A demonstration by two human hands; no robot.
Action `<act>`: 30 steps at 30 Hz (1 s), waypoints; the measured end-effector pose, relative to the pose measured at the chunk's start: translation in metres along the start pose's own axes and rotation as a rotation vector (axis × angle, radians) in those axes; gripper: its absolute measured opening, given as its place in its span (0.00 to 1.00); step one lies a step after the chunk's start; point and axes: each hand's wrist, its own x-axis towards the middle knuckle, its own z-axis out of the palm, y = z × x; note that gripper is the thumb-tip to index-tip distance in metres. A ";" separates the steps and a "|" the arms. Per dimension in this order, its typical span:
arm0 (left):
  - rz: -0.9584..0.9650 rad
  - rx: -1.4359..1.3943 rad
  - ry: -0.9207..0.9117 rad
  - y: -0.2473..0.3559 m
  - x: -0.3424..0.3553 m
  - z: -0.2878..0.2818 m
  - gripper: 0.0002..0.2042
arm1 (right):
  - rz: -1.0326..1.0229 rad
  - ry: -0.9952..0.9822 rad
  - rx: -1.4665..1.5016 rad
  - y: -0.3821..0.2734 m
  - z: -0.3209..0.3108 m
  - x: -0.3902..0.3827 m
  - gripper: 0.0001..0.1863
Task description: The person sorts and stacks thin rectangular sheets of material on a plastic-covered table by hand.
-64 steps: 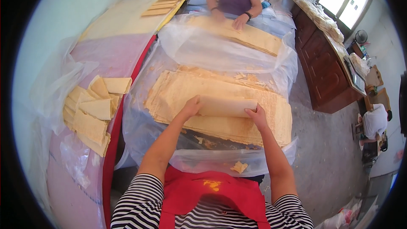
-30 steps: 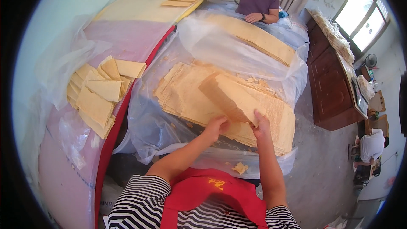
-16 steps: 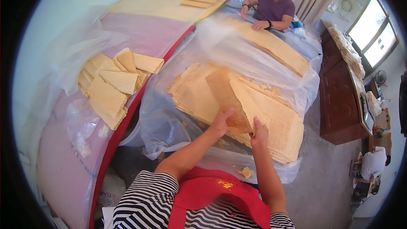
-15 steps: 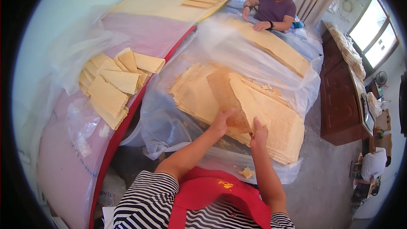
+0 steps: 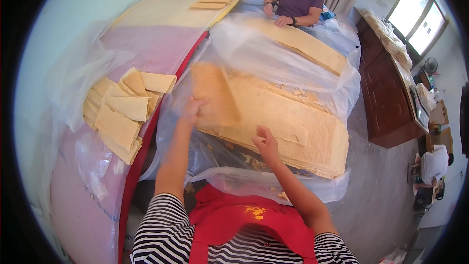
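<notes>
My left hand (image 5: 194, 110) grips the lower left edge of a folded, thin tan sheet (image 5: 215, 95), which looks like dried bean curd skin. Motion blurs both a little. The folded sheet is held up over the left end of a broad, layered stack of similar sheets (image 5: 317, 127) in front of me. Over the stack's near edge is my right hand (image 5: 265, 142), its fingers loosely bent and holding nothing visible. On the pink padded surface to my left lies a pile of folded sheets (image 5: 119, 122), overlapping at different angles.
Clear plastic film (image 5: 220, 181) surrounds the stack. Beyond it, a person in a purple shirt (image 5: 298, 5) rests hands by another long stack of sheets (image 5: 303, 44). Broken flakes (image 5: 312, 99) lie along the stack's far side. A dark wooden cabinet (image 5: 391, 107) stands to the right.
The folded sheet has moved left and up with my left hand. My right hand has let go of its lower corner and is now apart from it, farther left.
</notes>
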 end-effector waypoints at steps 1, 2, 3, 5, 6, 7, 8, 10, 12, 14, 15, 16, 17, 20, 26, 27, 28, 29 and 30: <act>-0.001 0.003 -0.003 0.013 0.008 -0.020 0.26 | 0.001 0.003 0.003 0.007 -0.007 0.003 0.22; 0.032 0.408 0.072 0.021 0.017 -0.038 0.27 | -0.133 0.035 -0.281 0.019 -0.017 0.007 0.24; 0.075 0.809 0.144 0.025 0.020 -0.048 0.28 | -0.276 0.067 -0.568 0.025 -0.028 0.010 0.26; 0.107 1.092 0.318 0.025 0.020 -0.047 0.30 | -0.266 0.074 -0.692 0.032 -0.051 0.015 0.27; 0.140 1.372 0.501 0.025 0.019 -0.046 0.31 | -0.258 0.079 -0.814 0.036 -0.061 0.018 0.28; 0.142 1.373 0.500 0.021 0.017 -0.045 0.31 | -0.257 0.081 -0.813 0.042 -0.068 0.019 0.28; 0.394 1.494 0.523 0.012 0.013 -0.040 0.33 | -0.274 0.101 -0.920 0.048 -0.073 0.019 0.28; 0.832 1.591 0.516 -0.015 0.002 -0.036 0.33 | -0.304 0.105 -1.017 0.051 -0.072 0.022 0.28; 0.959 1.533 0.246 -0.041 -0.015 0.009 0.30 | -0.336 0.097 -1.112 0.051 -0.075 0.022 0.27; 0.934 1.529 -0.132 -0.040 -0.044 0.074 0.28 | -0.339 0.078 -1.127 0.053 -0.078 0.023 0.26; 0.962 1.561 -0.289 -0.044 -0.050 0.092 0.26 | -0.352 0.062 -1.141 0.053 -0.078 0.025 0.25; 0.962 1.566 -0.282 -0.051 -0.052 0.100 0.26 | -0.359 0.059 -1.138 0.053 -0.076 0.026 0.25; 0.971 1.674 -0.305 -0.059 -0.052 0.105 0.22 | -0.381 0.044 -1.118 0.055 -0.075 0.026 0.24; 0.959 1.786 -0.177 -0.085 -0.028 0.086 0.14 | -0.438 0.025 -1.120 0.062 -0.083 0.025 0.21; 0.684 1.903 0.158 -0.049 -0.021 -0.005 0.13 | -0.515 0.020 -1.087 0.072 -0.114 0.020 0.15; 0.599 1.959 0.222 -0.038 -0.027 -0.015 0.14 | -0.565 0.002 -1.105 0.071 -0.120 0.022 0.14; 0.511 2.011 0.290 -0.030 -0.032 -0.020 0.14 | -0.564 -0.021 -1.112 0.072 -0.126 0.025 0.15; 0.507 2.017 0.292 -0.025 -0.040 -0.023 0.14 | -0.565 -0.024 -1.106 0.075 -0.132 0.027 0.15; 0.452 1.963 0.384 -0.021 -0.046 -0.021 0.14 | -0.541 0.007 -1.112 0.076 -0.137 0.031 0.15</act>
